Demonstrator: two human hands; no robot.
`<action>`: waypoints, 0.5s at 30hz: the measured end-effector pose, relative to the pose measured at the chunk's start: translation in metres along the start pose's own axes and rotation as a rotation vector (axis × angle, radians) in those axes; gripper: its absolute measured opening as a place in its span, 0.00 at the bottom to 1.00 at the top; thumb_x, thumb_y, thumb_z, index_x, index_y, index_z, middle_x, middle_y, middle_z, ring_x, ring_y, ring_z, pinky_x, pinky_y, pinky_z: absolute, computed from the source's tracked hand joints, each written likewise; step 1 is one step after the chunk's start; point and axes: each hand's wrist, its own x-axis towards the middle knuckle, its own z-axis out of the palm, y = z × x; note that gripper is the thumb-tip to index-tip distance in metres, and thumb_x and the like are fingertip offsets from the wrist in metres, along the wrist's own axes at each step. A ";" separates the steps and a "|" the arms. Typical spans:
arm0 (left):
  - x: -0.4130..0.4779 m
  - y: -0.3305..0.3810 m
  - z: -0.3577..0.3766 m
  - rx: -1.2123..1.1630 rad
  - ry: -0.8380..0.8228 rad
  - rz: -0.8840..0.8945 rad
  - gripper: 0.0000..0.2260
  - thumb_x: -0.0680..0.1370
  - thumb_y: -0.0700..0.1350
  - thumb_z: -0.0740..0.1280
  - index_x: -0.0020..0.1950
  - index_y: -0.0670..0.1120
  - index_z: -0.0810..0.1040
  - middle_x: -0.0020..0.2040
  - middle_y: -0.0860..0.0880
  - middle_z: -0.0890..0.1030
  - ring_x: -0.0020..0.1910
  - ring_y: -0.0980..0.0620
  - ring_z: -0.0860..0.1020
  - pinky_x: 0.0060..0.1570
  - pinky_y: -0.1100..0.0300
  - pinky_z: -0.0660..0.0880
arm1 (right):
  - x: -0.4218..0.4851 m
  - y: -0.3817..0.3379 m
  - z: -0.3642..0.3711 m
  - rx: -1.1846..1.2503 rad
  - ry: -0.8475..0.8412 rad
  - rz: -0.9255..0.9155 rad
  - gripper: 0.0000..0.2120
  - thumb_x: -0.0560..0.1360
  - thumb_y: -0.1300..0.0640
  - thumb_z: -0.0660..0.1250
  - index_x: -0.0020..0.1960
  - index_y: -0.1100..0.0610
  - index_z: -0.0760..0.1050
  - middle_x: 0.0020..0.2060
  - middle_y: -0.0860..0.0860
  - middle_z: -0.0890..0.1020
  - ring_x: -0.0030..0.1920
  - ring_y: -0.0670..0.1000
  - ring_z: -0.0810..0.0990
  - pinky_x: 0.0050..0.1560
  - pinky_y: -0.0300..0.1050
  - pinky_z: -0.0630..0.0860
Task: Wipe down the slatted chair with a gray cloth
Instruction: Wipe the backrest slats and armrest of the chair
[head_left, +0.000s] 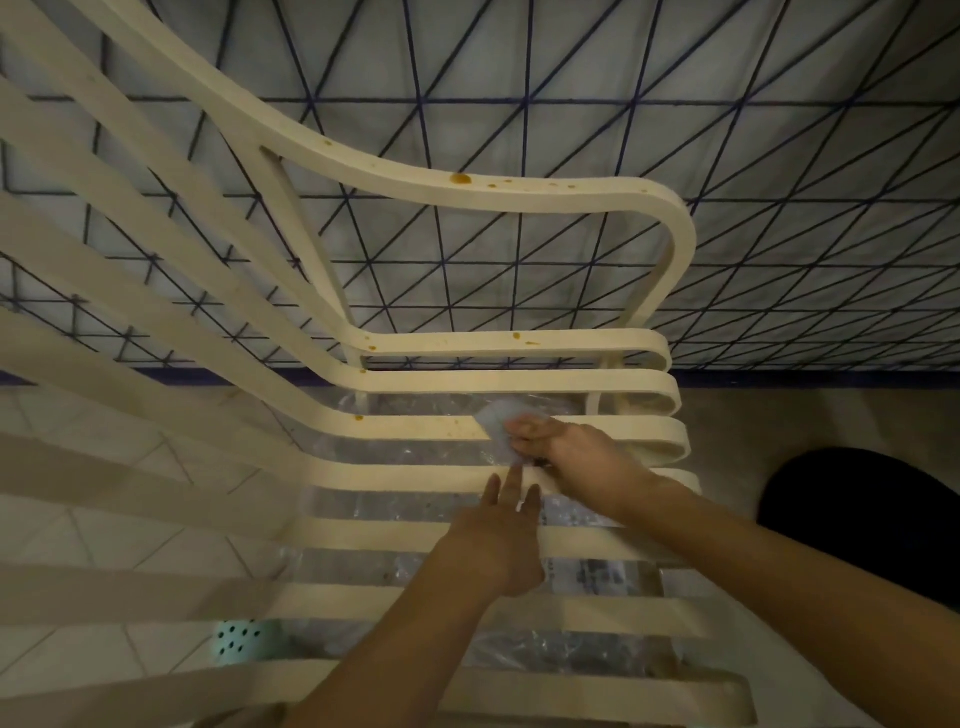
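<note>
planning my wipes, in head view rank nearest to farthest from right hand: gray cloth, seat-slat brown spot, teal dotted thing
1. gray cloth, in the right hand
2. brown spot, left along the slat
3. teal dotted thing, far lower left

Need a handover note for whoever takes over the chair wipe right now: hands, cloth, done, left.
Right hand: grips the gray cloth and presses it on a seat slat of the slatted chair.
Left hand: open, fingers straight, resting on the nearer slats.
Done: cannot tell which slats are already wiped.
Left: brown spots on the armrest, more on the two slats below it, and one at the far end of the slat being wiped.
</note>
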 end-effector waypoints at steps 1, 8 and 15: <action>0.000 0.000 -0.001 -0.008 -0.003 0.003 0.37 0.81 0.50 0.61 0.78 0.49 0.36 0.76 0.50 0.28 0.77 0.45 0.36 0.73 0.40 0.54 | 0.001 0.005 -0.005 0.048 0.010 -0.001 0.24 0.72 0.72 0.65 0.67 0.60 0.73 0.70 0.57 0.70 0.71 0.56 0.69 0.73 0.51 0.63; 0.002 -0.019 -0.009 -0.099 0.158 0.028 0.30 0.80 0.51 0.62 0.79 0.49 0.52 0.80 0.50 0.49 0.75 0.46 0.59 0.68 0.47 0.65 | 0.034 -0.004 0.006 -0.023 0.049 0.068 0.28 0.70 0.72 0.66 0.68 0.55 0.74 0.71 0.51 0.70 0.70 0.52 0.69 0.70 0.49 0.67; 0.010 -0.044 -0.015 -0.294 0.849 0.027 0.16 0.79 0.45 0.62 0.68 0.49 0.71 0.65 0.49 0.71 0.62 0.50 0.71 0.60 0.52 0.72 | 0.026 -0.021 0.002 0.846 0.206 0.249 0.22 0.75 0.72 0.60 0.64 0.56 0.76 0.61 0.52 0.79 0.61 0.48 0.77 0.63 0.44 0.74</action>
